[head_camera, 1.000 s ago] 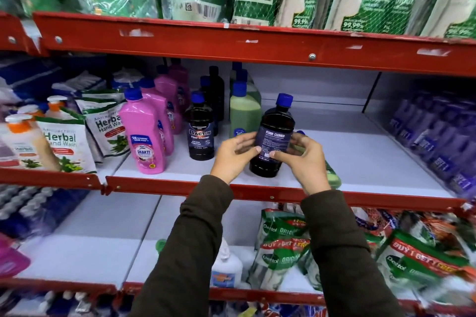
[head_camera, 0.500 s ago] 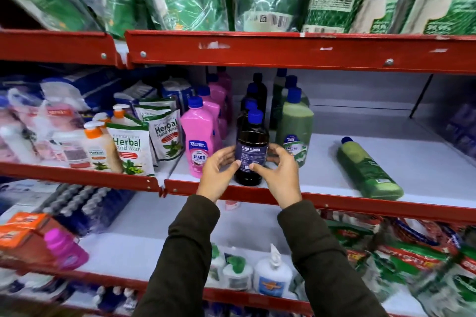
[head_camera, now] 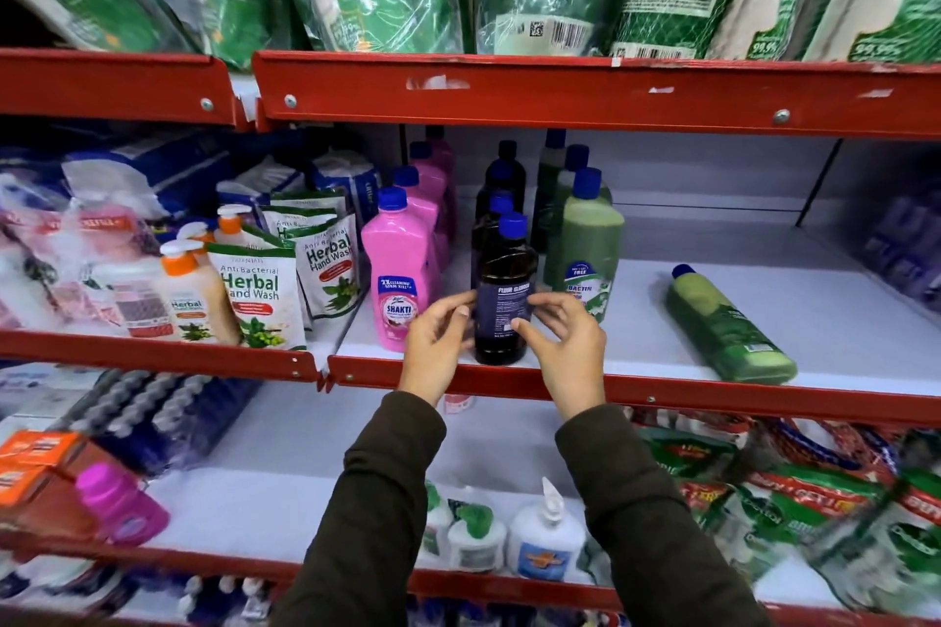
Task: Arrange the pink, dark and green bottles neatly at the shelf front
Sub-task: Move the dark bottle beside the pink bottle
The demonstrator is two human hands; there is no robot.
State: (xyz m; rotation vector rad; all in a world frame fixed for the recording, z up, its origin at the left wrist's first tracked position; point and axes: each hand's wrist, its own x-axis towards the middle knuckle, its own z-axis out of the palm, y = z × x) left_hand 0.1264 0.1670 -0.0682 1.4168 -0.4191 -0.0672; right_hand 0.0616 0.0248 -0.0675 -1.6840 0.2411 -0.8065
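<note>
A dark bottle [head_camera: 504, 270] with a blue cap stands upright at the front of the white shelf [head_camera: 662, 362], its back label facing me. My left hand [head_camera: 438, 346] touches its left side with the fingertips. My right hand [head_camera: 565, 351] pinches its right side between thumb and fingers. More dark bottles line up behind it. To its left stands a row of pink bottles [head_camera: 399, 280], to its right a row of green bottles [head_camera: 585, 250]. One green bottle [head_camera: 723, 326] lies on its side farther right on the same shelf.
Herbal hand wash pouches [head_camera: 254, 290] and orange-capped pump bottles [head_camera: 188, 290] fill the shelf section to the left. A red rail [head_camera: 560, 92] runs overhead with green refill packs above. Purple bottles [head_camera: 906, 260] sit at far right. White pump bottles [head_camera: 545, 540] stand on the lower shelf.
Both hands carried the dark bottle leftward from the open shelf space and set it at the front of the dark row, between pink and green. The view has moved closer.
</note>
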